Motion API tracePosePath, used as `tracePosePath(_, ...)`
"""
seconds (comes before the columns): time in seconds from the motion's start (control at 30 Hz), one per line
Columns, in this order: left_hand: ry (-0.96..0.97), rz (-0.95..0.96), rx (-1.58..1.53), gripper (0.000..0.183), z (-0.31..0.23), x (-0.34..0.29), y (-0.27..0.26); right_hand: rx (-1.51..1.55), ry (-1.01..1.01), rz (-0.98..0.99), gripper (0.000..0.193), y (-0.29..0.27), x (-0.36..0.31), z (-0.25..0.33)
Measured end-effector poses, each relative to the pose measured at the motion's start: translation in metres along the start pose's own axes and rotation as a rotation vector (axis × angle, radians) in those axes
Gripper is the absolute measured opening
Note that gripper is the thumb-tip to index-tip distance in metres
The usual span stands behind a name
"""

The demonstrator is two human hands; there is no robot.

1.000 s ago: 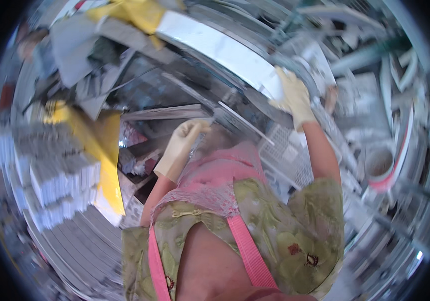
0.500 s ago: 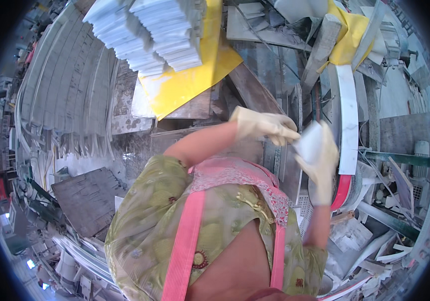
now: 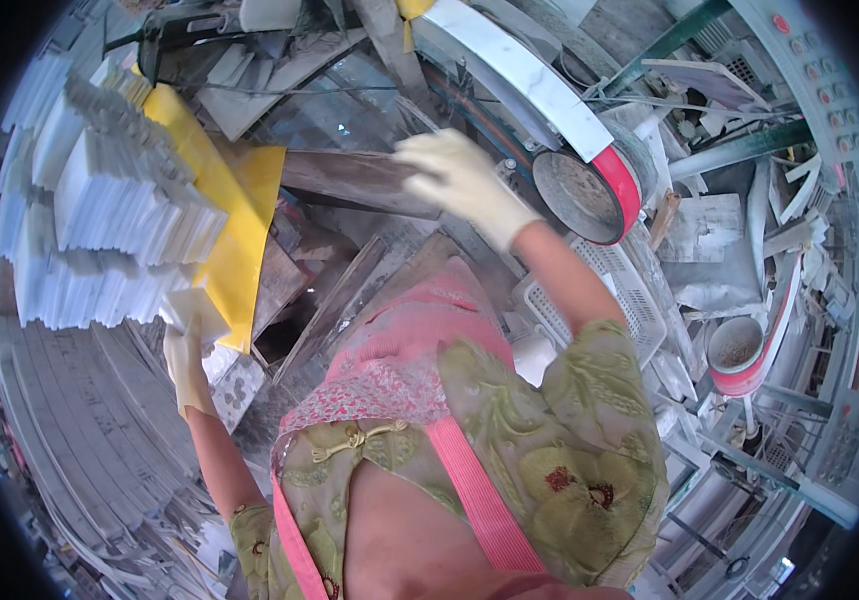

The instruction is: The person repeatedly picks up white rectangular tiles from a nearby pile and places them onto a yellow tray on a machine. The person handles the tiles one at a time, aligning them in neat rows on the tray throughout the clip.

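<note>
My left hand (image 3: 187,362), in a cream rubber glove, grips a small white stone tile (image 3: 194,313) by its lower side. That tile is at the near right end of the stacked white tiles (image 3: 139,205), beside a yellow sheet (image 3: 259,200). Out in front of my body, my right hand (image 3: 464,185), gloved the same way, has its fingers apart and nothing in them; the fingertips are slightly blurred. It hovers near a grey pulley wheel (image 3: 574,195) with a red rim. A long white marble-patterned strip (image 3: 524,70) runs down to that wheel.
Under the yellow sheet lie worn wooden boards (image 3: 359,180). A white perforated plastic basket (image 3: 614,300) stands to the right of my body. Long grey slats (image 3: 79,400) fill the left side. A button panel (image 3: 819,90) is at the far right.
My view has turned left toward the tile stack. The white tile, between both hands before, is now in my left hand beside the stack. My right hand has let go of it.
</note>
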State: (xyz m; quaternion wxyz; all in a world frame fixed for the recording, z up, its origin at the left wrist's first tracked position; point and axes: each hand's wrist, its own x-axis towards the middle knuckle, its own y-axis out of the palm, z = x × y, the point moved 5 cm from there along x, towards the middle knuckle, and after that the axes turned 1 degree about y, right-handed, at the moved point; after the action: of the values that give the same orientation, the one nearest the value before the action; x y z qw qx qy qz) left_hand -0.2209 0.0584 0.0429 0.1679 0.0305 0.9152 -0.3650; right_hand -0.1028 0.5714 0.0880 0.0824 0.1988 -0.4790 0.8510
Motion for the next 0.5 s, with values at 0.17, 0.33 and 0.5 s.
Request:
tracePosePath(0.17, -0.086, 0.024, -0.115, 0.061, 0.008, 0.009, 0.003, -0.449, 0.406, -0.077, 0.058, -0.131, -0.131, -0.130)
tracePosePath(0.33, -0.234, 0.132, -0.178, 0.066, 0.013, 0.038, 0.000, -0.689, 0.538, 0.185, 0.087, -0.135, -0.161, -0.200)
tracePosePath(0.5, -0.172, -0.087, 0.278, 0.075, 0.047, 0.080, -0.014, -0.679, 0.499, 0.109, 0.084, -0.113, -0.150, -0.233)
